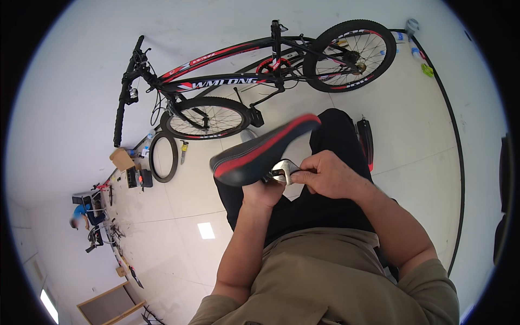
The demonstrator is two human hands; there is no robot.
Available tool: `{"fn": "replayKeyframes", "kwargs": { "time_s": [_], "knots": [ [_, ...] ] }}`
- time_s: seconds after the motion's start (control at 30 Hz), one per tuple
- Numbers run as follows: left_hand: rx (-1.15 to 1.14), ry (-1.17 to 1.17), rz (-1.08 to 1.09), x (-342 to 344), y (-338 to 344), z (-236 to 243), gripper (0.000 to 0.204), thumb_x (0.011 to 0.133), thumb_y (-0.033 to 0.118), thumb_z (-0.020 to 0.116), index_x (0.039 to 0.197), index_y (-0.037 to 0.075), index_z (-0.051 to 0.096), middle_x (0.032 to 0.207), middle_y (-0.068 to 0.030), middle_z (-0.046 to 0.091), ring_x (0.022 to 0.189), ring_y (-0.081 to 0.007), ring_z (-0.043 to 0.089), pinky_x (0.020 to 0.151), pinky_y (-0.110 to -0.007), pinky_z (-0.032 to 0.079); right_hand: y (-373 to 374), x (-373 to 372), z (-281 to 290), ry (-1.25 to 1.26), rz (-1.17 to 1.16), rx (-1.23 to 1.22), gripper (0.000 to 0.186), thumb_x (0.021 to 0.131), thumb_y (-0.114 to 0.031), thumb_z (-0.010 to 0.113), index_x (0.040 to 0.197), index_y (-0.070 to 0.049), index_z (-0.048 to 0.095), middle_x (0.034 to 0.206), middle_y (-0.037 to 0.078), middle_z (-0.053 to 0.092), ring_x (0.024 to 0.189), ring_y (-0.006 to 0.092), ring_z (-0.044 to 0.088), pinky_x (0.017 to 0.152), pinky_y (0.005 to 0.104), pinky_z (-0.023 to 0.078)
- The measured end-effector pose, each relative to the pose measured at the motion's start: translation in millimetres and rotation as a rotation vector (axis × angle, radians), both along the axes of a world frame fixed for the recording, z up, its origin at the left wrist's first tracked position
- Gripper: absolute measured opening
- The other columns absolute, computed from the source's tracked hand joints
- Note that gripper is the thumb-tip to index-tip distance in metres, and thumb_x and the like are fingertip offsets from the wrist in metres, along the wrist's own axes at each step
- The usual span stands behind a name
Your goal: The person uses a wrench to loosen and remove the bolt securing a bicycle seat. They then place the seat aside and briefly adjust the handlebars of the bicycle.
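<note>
A black bicycle saddle (pixel 254 149) with red edging is held over my lap, its rear at the left. My left hand (pixel 260 189) is closed on its underside, partly hidden beneath it. My right hand (pixel 325 174) pinches a shiny silver part (pixel 284 169) under the saddle, with fingertips at its right edge. Exactly what that part is, I cannot make out.
A black-and-red bicycle (pixel 276 65) without a saddle lies across the upper view. A loose tyre (pixel 172 161), cardboard box (pixel 122 158), yellow-handled tool (pixel 183 151) and dark red-edged part (pixel 365 146) lie on the floor. Another person (pixel 81 215) sits at far left.
</note>
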State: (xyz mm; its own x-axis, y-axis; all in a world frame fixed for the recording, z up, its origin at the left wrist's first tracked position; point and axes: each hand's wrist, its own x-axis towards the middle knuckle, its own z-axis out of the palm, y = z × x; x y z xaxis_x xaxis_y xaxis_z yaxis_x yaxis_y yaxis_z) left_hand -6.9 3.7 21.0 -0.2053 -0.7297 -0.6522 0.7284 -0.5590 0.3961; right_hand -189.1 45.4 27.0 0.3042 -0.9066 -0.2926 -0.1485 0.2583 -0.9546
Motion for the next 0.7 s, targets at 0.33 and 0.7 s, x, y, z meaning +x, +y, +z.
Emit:
{"fn": "replayKeyframes", "kwargs": {
  "time_s": [0.33, 0.7],
  "knots": [
    [0.088, 0.142, 0.006, 17, -3, -25, 0.026, 0.093, 0.035, 0.058, 0.097, 0.009, 0.064, 0.083, -0.0021, 0.064, 0.070, -0.0144, 0.059, 0.059, -0.025, 0.051, -6, -9, 9, 0.030, 0.025, 0.081, 0.029, 0.095, -0.020, 0.064, 0.082, 0.005, 0.065, 0.062, 0.009, 0.061, 0.054, 0.0134, 0.053, 0.055, 0.0322, 0.044],
    [-0.097, 0.160, 0.151, 3, -3, -19, 0.030, 0.092, 0.038, 0.058, 0.088, 0.008, 0.061, 0.076, -0.0055, 0.057, 0.064, -0.0181, 0.048, 0.056, -0.030, 0.044, 12, 22, 2, -0.374, -0.077, 0.360, 0.024, 0.099, -0.015, 0.057, 0.081, 0.002, 0.061, 0.065, 0.004, 0.060, 0.051, 0.0068, 0.049, 0.046, 0.0255, 0.038]
  ]
}}
